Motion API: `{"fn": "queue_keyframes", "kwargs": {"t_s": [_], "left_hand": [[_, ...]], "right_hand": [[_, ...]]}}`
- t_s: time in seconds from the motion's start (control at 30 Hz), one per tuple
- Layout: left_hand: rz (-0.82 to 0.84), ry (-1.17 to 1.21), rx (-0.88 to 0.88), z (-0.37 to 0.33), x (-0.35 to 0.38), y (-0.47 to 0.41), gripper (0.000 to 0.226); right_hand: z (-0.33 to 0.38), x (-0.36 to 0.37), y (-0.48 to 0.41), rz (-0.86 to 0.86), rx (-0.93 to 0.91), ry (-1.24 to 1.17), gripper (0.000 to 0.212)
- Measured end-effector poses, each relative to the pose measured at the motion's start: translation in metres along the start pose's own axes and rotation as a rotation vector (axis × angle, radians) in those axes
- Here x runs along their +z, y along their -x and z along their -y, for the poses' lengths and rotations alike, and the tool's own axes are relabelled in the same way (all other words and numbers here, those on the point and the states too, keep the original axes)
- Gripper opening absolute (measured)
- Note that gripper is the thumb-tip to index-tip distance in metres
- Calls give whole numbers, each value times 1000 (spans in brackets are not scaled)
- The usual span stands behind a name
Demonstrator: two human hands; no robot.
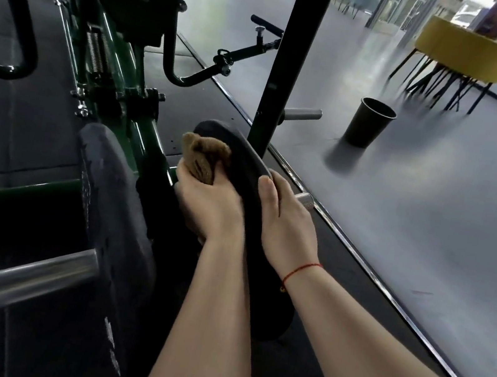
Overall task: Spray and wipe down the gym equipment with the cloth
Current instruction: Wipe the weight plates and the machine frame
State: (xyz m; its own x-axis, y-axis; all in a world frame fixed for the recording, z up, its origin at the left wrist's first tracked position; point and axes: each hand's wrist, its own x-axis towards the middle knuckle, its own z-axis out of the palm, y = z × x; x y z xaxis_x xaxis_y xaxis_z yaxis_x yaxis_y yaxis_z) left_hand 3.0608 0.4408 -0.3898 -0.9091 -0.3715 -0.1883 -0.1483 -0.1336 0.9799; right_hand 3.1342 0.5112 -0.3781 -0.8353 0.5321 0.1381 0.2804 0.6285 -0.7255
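Black rubber matting covers the floor across the left half of the view, matte and faintly scuffed. At eight o'clock a chrome bar runs in from the edge and ends at a grey weight plate standing on edge, its rim worn. Beyond it, toward eleven o'clock, rises a dark green machine frame with a spring and bolts. Near the centre the left hand grips a bunched brown cloth, fingers curled round it, and presses it against the left face of a black plate that stands on edge. The right hand, with a red string at the wrist, holds the plate's rim from the right, thumb laid along the edge and the fingers hidden behind it. A knurled steel stub shows just past that hand. A black upright post stands at twelve o'clock behind the plate. A metal strip edges the matting, running from eleven toward four o'clock, and right of it lies smooth grey floor with a soft sheen. On that floor at two o'clock stands a dark bin. Farther toward one o'clock is a yellow round seat on thin black legs, with glass panels behind.
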Motion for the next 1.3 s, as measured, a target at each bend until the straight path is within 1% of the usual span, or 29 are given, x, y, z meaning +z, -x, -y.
{"fn": "queue_keyframes", "kwargs": {"t_s": [0.13, 0.23, 0.4, 0.5, 0.53, 0.6, 0.63, 0.7, 0.8, 0.9, 0.97, 1.07, 1.17, 1.23, 1.3], "left_hand": [[-17, -101, -131, 26, 3, -14, 51], [-29, -149, -190, 39, 1, -6, 49], [1, -130, -138, 51, -5, 4, 50], [38, -119, -83, 56, -12, 9, 51], [55, -118, -71, 57, -14, 10, 50], [94, -129, -70, 62, -17, 11, 47], [112, -134, -81, 63, -19, 12, 45], [143, -128, -134, 65, -24, 16, 40], [174, -105, -242, 61, -30, 22, 33], [173, -135, -283, 56, -32, 28, 30], [155, -128, -294, 53, -32, 32, 29], [156, -75, -253, 46, -36, 35, 25], [181, -1, -105, 27, -34, 36, 30], [160, 103, -36, 15, -29, 33, 29], [127, 120, -11, 12, -21, 29, 31]], "right_hand": [[-15, 0, 21, -35, -22, -64, 57], [-29, 2, 33, -56, -28, -117, 57], [-47, 4, 53, -57, 1, -245, 56], [-50, 1, 60, -59, 35, -239, 49], [-47, 1, 59, -63, 40, -229, 47], [-35, -1, 51, -93, 30, -245, 53], [-24, -2, 43, -110, 27, -244, 56], [4, -8, 19, -120, 2, -172, 55], [43, -15, -21, -30, -7, -37, 50], [61, -6, -43, 119, -7, 67, 57], [61, 0, -44, 187, -25, 119, 59], [54, 2, -44, 191, -47, 109, 60], [46, 0, -43, 176, -62, 65, 58], [39, 1, -41, 144, -66, 56, 56], [30, 1, -36, 114, -66, 49, 54]]}}
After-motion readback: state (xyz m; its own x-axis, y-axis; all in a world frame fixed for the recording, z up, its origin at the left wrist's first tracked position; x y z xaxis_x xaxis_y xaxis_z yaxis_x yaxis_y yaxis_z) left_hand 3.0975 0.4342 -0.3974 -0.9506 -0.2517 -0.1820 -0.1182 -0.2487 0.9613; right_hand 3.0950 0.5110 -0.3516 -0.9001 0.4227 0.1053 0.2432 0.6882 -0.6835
